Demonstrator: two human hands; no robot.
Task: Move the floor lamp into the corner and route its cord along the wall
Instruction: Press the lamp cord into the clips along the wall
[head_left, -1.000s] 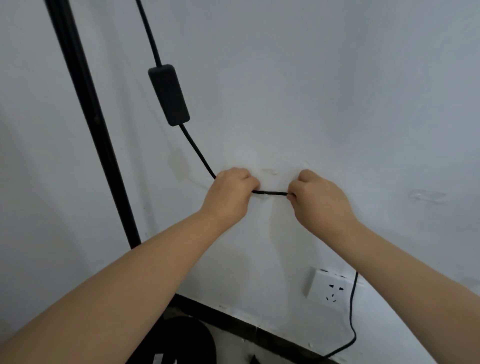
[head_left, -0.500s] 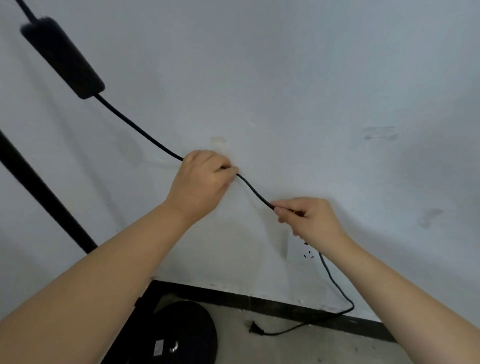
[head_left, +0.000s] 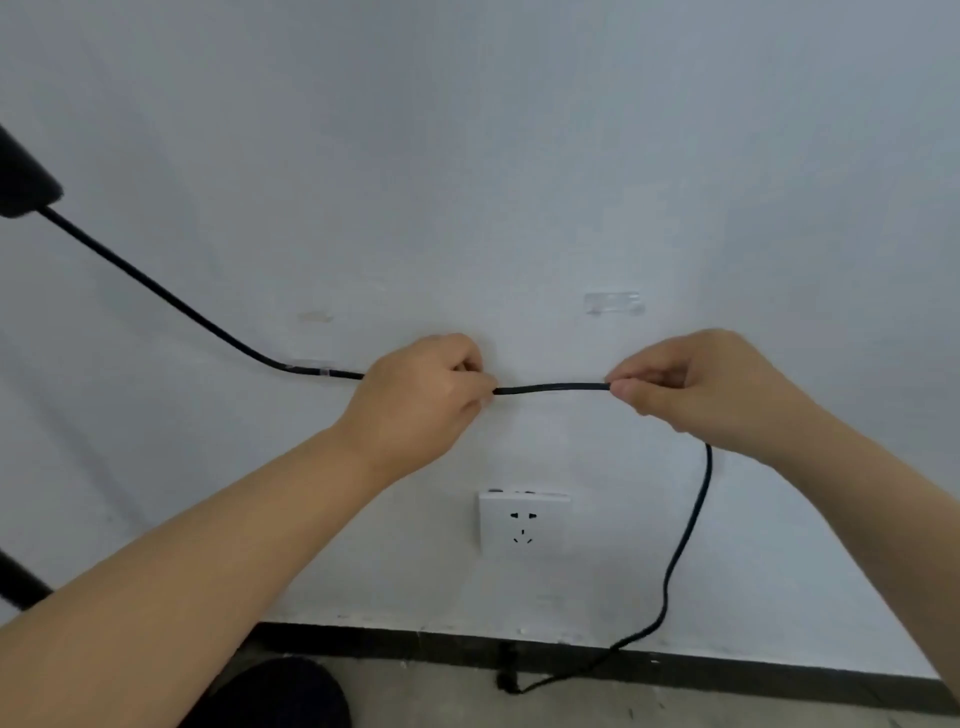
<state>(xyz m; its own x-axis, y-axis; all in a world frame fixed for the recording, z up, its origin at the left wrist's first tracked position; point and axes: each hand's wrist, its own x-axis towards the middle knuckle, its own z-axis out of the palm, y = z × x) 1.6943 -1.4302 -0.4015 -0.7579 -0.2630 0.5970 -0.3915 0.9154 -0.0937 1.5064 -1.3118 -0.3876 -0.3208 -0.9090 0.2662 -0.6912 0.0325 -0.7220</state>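
The lamp's black cord (head_left: 550, 387) runs level along the white wall between my two hands. My left hand (head_left: 423, 395) pinches it at mid-frame, and my right hand (head_left: 691, 387) pinches it further right. Left of my left hand the cord passes through a clear clip (head_left: 311, 368) on the wall, then climbs to its black inline switch (head_left: 21, 176) at the left edge. Below my right hand the cord hangs down to its plug (head_left: 506, 683) on the floor. The lamp's round black base (head_left: 291, 691) shows at the bottom, its pole (head_left: 15, 582) at the left edge.
A white wall socket (head_left: 523, 525) sits below the cord, between my hands. Another clear clip (head_left: 613, 302) is stuck on the wall above my right hand. A dark baseboard (head_left: 727, 670) lines the grey concrete floor (head_left: 623, 706).
The view has swung right, pushing the switch and pole to the left edge. My right hand has risen and slid right along the cord, so the stretch between my hands is now level.
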